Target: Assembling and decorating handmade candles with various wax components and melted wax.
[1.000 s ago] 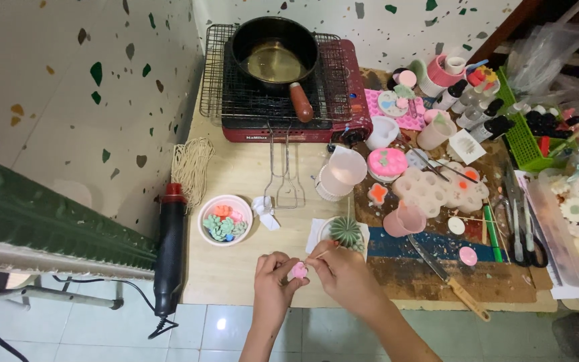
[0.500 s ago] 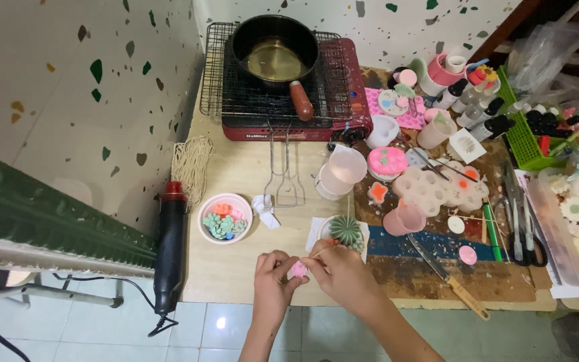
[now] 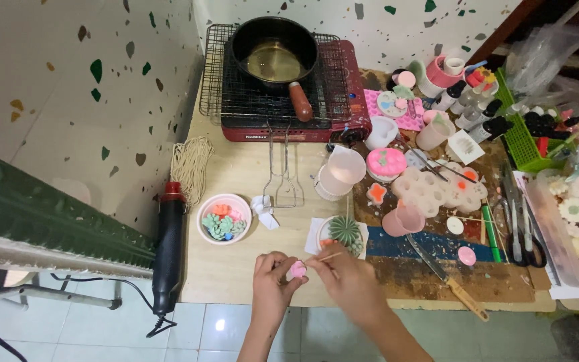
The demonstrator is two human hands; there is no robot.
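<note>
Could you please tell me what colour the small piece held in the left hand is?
The small piece is pink, seen best in the head view.

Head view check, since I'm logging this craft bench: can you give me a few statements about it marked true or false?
1. The left hand holds a small pink piece. True.
2. The right hand holds a knife. False: it holds a thin wooden stick; the knife lies on the board.
3. The black pan sits on the red stove. True.
4. The white bowl is empty. False: it holds small coloured pieces.
</note>
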